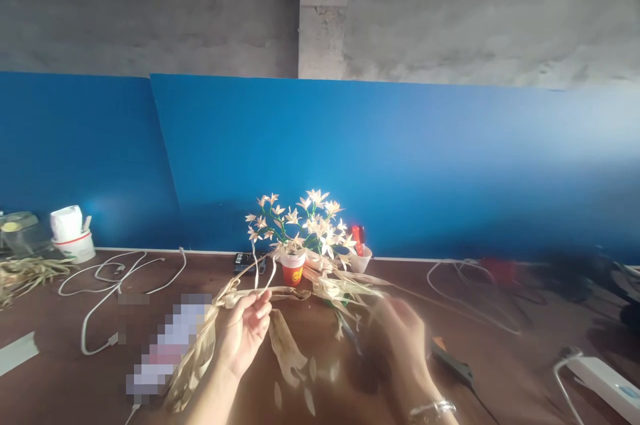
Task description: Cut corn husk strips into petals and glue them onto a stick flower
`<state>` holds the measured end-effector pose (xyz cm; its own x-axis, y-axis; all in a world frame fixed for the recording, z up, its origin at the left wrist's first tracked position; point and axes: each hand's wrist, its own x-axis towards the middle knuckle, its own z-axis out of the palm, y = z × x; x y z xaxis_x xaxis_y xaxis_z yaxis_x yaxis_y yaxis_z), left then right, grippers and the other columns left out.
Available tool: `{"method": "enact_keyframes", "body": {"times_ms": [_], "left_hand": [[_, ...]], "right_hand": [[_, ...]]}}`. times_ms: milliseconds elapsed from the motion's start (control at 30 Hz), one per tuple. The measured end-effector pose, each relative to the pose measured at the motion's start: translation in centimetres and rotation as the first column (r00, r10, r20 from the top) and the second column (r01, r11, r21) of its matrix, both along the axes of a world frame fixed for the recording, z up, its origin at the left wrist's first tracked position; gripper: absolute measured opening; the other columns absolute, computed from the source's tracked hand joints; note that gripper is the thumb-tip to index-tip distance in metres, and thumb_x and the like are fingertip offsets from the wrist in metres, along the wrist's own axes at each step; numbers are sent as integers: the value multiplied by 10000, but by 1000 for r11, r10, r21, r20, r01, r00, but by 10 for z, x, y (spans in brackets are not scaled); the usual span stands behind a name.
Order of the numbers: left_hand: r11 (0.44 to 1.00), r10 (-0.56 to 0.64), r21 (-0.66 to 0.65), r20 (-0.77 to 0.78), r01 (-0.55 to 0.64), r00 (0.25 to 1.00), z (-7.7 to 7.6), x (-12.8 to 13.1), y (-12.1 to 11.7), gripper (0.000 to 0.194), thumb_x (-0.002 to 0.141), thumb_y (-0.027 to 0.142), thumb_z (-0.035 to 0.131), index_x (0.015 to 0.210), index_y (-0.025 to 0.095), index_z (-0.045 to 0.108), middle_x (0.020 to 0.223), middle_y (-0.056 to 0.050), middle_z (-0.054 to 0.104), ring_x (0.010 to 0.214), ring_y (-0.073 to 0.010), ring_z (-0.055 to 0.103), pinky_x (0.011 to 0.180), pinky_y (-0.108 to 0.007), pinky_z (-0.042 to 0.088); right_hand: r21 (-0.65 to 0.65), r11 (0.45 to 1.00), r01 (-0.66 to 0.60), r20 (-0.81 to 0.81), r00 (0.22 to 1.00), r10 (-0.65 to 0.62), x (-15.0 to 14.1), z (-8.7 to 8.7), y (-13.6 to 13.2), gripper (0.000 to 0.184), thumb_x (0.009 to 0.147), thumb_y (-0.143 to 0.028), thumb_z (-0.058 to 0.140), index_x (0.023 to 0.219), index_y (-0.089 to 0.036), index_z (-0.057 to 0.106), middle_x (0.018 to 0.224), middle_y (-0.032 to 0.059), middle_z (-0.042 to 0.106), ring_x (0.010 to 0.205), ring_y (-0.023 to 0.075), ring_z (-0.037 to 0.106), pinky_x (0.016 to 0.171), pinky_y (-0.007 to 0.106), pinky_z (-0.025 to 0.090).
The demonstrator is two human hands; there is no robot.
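Observation:
Low in the middle, my left hand (247,332) pinches a thin pale strip (271,273) between thumb and fingertips. My right hand (400,328), with a bracelet at the wrist, is smeared by motion over the table's right part; its fingers do not show clearly. Beyond both hands, pale star-shaped flowers on green stems (315,225) stand by a red and yellow paper cup (293,270). Dried husk-like leaves (200,345) lie beside my left forearm, and more husks (335,282) spread right of the cup. Scissors (355,338), partly blurred, lie left of my right hand.
A dark tool with an orange tip (453,362) lies right of my right forearm. White cables (107,278) run across the left side. A white cup with a red item (361,258) stands behind, before the blue partition (400,165). A power strip (607,385) sits far right.

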<state>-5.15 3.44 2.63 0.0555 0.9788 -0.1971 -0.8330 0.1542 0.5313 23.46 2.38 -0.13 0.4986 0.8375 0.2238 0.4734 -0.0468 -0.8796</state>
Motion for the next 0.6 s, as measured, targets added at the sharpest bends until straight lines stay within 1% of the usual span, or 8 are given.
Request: {"method": "enact_keyframes", "body": {"times_ms": [33,100,167,233,333,433,500,600], "left_hand": [[999,-28,15,-64,29,998,-2,1,-1,25,750,99,617,727,109,620,814,-84,662,512,-40,446,405,-121,357],[989,-122,59,-204,137,971,-4,8,-7,82,716,156,703,745,114,640,776,-52,647,529,-35,436,438,-118,347],[965,-206,85,-334,247,920,-5,18,-14,162,676,218,769,720,124,645,668,13,574,531,-26,405,464,-109,319],[950,-237,88,-423,300,875,-4,28,-21,219,640,274,802,696,135,642,593,52,496,519,-25,367,473,-113,288],[934,-261,98,-473,344,842,0,39,-29,271,617,340,808,681,143,633,636,32,549,520,-31,358,470,-139,262],[927,-306,66,-437,369,846,0,45,-33,280,637,341,786,667,150,583,769,-25,662,470,-15,328,433,-155,221],[924,-345,24,-379,382,859,-1,47,-35,289,639,323,783,688,162,549,791,-48,694,433,-5,303,403,-151,188],[923,-376,-39,-305,383,875,-3,50,-36,322,608,305,800,718,176,527,698,-39,692,431,-16,369,388,-129,213]], "right_hand": [[-28,999,-17,73,997,19,-3,0,-1,302,755,-377,507,828,-159,702,742,100,690,689,261,626,614,346,455],[-58,998,-18,274,961,33,-13,1,-4,320,723,-254,499,951,-153,699,925,134,684,873,299,624,741,374,460],[-12,1000,21,483,875,-12,-24,5,-7,441,709,-158,473,1114,-132,644,1126,173,624,1029,322,565,839,403,430],[13,1000,28,632,775,-30,-32,9,-11,454,735,-110,435,1145,-153,627,1189,155,605,1060,311,537,852,405,408],[-47,999,5,693,720,29,-36,13,-14,367,789,-99,399,965,-215,699,1024,94,690,962,269,567,812,380,382],[-47,998,35,699,715,8,-32,13,-13,361,819,-134,394,993,-235,694,984,80,703,950,254,571,805,364,360],[-57,997,55,690,723,-1,-26,11,-10,364,820,-147,399,1028,-243,682,995,76,701,962,250,569,810,355,359],[-87,992,87,626,779,-13,-17,8,-4,364,813,-145,393,1009,-214,692,972,92,699,947,244,582,823,348,379]]}}
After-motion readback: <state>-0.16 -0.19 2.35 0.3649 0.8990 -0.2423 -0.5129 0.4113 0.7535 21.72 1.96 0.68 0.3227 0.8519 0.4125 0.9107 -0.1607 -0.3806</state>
